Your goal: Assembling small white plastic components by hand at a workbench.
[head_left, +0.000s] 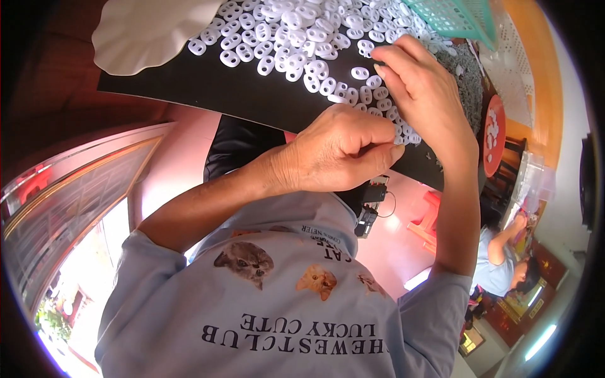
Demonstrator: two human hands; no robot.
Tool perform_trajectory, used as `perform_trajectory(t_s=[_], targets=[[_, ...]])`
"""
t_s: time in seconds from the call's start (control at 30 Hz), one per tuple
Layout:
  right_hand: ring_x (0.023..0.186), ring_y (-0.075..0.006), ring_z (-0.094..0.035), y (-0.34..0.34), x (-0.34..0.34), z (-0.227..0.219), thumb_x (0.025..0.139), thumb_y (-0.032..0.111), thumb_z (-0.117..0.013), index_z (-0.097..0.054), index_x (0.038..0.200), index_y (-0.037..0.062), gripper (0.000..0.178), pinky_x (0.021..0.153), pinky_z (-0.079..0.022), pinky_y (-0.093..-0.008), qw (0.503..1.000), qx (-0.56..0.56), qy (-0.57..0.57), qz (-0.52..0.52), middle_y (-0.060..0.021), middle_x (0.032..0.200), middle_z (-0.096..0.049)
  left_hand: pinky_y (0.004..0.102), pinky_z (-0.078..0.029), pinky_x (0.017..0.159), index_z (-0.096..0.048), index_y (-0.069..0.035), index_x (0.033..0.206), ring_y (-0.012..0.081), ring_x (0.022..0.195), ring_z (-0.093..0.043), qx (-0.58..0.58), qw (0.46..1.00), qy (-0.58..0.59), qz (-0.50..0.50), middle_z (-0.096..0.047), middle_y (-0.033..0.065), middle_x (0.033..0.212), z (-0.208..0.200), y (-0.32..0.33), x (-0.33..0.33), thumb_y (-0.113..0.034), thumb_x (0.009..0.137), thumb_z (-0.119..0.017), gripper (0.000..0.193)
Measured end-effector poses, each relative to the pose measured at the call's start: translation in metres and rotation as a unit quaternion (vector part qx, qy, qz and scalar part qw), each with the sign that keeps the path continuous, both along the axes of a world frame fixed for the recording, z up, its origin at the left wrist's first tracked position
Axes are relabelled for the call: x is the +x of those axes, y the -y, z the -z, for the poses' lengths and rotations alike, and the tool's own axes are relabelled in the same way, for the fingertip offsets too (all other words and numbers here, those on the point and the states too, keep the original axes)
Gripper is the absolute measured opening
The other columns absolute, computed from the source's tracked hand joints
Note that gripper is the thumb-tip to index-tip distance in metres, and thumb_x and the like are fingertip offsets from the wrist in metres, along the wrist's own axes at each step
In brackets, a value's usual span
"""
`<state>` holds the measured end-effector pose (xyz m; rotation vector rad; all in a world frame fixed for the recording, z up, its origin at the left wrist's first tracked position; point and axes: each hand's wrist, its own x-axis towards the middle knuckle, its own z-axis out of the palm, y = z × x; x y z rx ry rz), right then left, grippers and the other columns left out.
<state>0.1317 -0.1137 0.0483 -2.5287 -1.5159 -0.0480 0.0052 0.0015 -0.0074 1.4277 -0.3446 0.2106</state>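
Observation:
White oval plastic pieces [296, 60], each with two round holes like a cord stopper, are heaped and scattered over a black tabletop [170, 91]. My left hand [343, 151] is closed near the table's front edge, thumb pressed against the curled index finger; anything inside the pinch is hidden. Farther to the right, my right hand [422, 88] hovers over the pieces with thumb and index finger bent and slightly apart. Its index fingertip is close beside one two-hole piece [365, 48], and I see nothing between the fingers. Several more pieces lie under and between both hands.
At the far left stands a cream scalloped dish [151, 34]. A teal mesh basket [463, 22] is at the far right, near a mound of small grey parts [467, 82]. A red plate [494, 135] holds white bits. Another person [498, 258] sits off to the right.

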Motion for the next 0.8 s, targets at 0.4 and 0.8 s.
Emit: perform_trajectory(t_s=[0.4, 0.8], targets=[[0.079, -0.0359, -0.056, 0.005, -0.002, 0.003, 0.083, 0.005, -0.062, -0.053, 0.096, 0.0048, 0.016, 0.066, -0.045, -0.0422, 0.999, -0.044, -0.028, 0.016, -0.0118, 0.091, -0.053, 0.0307, -0.030, 0.045, -0.045, -0.002, 0.065, 0.0147, 0.047, -0.034, 0.012, 1.000, 0.008, -0.014, -0.038, 0.0041, 0.054, 0.001, 0.004, 0.000, -0.006, 0.089, -0.059, 0.029], [0.067, -0.0255, -0.057, 0.015, -0.008, -0.003, 0.084, 0.009, -0.064, -0.052, 0.090, 0.0046, 0.015, 0.060, -0.046, -0.0350, 0.983, 0.102, -0.144, 0.040, -0.0093, 0.080, -0.056, 0.0313, -0.027, 0.045, -0.039, -0.002, 0.062, 0.0138, 0.048, -0.032, 0.022, 1.000, 0.009, -0.020, -0.034, 0.0027, 0.054, 0.000, 0.006, 0.001, -0.002, 0.089, -0.058, 0.033]])
